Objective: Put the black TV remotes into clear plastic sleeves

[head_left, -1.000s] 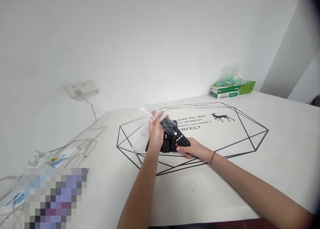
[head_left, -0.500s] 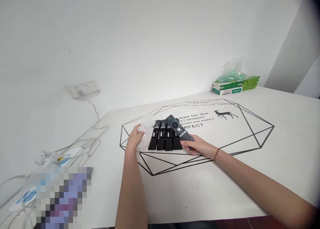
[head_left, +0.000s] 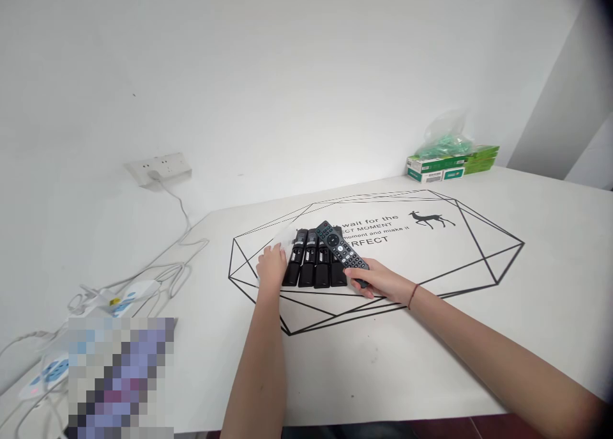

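Observation:
My right hand [head_left: 378,278] grips the lower end of a dark remote control [head_left: 341,247], buttons facing up, tilted over the row on the table. Beneath it lie several black remote controls [head_left: 306,274] side by side, backs up, with what look like uncovered battery compartments at their middles; the rightmost is partly hidden by the held remote. At the left of the row, my left hand [head_left: 271,265] is closed on a clear plastic bag [head_left: 286,236]. Its fingers are bent and partly hidden, and most of the bag is behind the hand.
A white table [head_left: 383,362] carries a printed geometric pattern and a deer [head_left: 432,220]. Green-and-white boxes [head_left: 435,165] with a plastic bag on top stand at the back right. Power strips [head_left: 134,295] and tangled cables [head_left: 165,276] lie at the left, below a wall socket [head_left: 163,169].
My left hand has moved right, toward the row of remotes, and its spread fingers have closed on the plastic bag. My right hand holds the remote in nearly the same place.

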A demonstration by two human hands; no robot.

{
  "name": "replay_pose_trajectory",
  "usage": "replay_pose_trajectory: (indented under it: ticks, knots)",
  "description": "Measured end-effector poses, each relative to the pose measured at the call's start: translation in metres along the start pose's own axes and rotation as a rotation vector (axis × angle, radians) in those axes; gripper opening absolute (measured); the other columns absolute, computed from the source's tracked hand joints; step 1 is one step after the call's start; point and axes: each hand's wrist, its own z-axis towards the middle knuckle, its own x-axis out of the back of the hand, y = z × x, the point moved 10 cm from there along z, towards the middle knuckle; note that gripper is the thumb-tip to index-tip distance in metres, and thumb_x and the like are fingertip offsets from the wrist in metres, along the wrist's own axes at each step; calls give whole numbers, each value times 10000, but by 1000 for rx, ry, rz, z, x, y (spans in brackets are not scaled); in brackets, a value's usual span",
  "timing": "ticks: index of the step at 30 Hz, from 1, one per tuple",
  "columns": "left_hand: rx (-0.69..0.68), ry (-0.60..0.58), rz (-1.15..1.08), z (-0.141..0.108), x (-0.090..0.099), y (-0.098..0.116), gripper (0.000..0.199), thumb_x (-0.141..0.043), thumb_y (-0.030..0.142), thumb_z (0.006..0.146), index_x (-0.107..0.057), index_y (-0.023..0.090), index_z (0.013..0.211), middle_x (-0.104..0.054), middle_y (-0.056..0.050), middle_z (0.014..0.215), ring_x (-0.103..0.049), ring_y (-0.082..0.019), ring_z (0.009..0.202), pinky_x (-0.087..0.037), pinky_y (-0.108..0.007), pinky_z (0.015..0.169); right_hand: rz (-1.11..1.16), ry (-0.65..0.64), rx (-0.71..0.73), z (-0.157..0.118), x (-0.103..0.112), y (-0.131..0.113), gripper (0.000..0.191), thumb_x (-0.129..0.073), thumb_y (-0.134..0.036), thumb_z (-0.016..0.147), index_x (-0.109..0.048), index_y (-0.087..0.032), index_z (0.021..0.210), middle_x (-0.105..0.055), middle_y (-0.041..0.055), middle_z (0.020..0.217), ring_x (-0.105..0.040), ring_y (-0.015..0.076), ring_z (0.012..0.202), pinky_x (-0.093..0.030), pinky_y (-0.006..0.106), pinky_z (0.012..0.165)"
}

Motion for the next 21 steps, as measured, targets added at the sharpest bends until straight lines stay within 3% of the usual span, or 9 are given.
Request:
replay_pose_trajectory:
  ticks: [3,5,9,11,13,15,17,19,21]
  knots:
    - [6,3,30,-2,-7,-1,438,-287,315,904,-510,200,1262,-543,-154,1205,-525,-309,1064,-425,-449,855,12,4,-15,0,0,2,299,-632,-400,750,-445,-175,689,-514,-32,591,-378,42,400,-238,199,369]
    - [11,57,42,-5,-1,1,434,-322,346,896,-523,197,1251,-519,-171,1236,-484,-342,1121,-403,-490,874,27,24,-25,1,1,4,296,-618,-426,760,-471,-172,727,-518,-32,575,-377,45,384,-222,195,361]
    - [-69,402,17,-20,46,32,481,-374,406,881,-498,165,1278,-381,-187,1382,-256,-373,1306,-247,-547,1008,194,85,-61,6,10,9,425,-391,-560,840,-530,-159,856,-527,-17,540,-380,64,335,-223,194,342]
    - [-183,442,-100,-27,60,62,467,-350,405,892,-524,152,1245,-438,-175,1341,-308,-329,1285,-265,-486,1023,312,104,-50,7,17,7,467,-293,-549,862,-541,-154,873,-547,4,557,-415,81,349,-287,206,354]
    - [-320,301,-275,-28,53,100,433,-322,407,901,-601,167,1129,-571,-149,1188,-472,-279,1143,-337,-425,979,393,159,-24,8,29,3,438,-293,-511,865,-546,-153,871,-545,8,568,-435,89,373,-339,216,371]
    - [-425,29,-475,-32,29,141,466,-300,460,898,-666,174,939,-656,-125,984,-573,-249,954,-404,-386,893,425,292,12,4,47,1,373,-367,-488,856,-541,-158,851,-481,-26,532,-407,77,375,-354,206,366]
    - [-422,-250,-746,-40,-1,173,516,-303,535,876,-666,169,885,-673,-110,904,-601,-220,834,-454,-342,786,391,453,64,-2,65,-2,304,-485,-471,825,-521,-170,823,-421,-58,522,-389,64,381,-382,195,362]
    - [-412,-484,-1035,-54,-25,202,537,-310,567,864,-653,154,895,-668,-102,897,-608,-193,798,-472,-302,722,283,581,138,-10,77,-9,271,-609,-424,773,-487,-188,826,-462,-58,579,-444,64,418,-453,202,398]
    - [-389,-593,-1251,-63,-38,218,513,-371,578,841,-637,141,883,-654,-84,831,-601,-166,749,-477,-284,706,151,634,207,-15,80,-18,318,-688,-373,724,-453,-207,859,-548,-34,686,-532,82,483,-514,223,450]
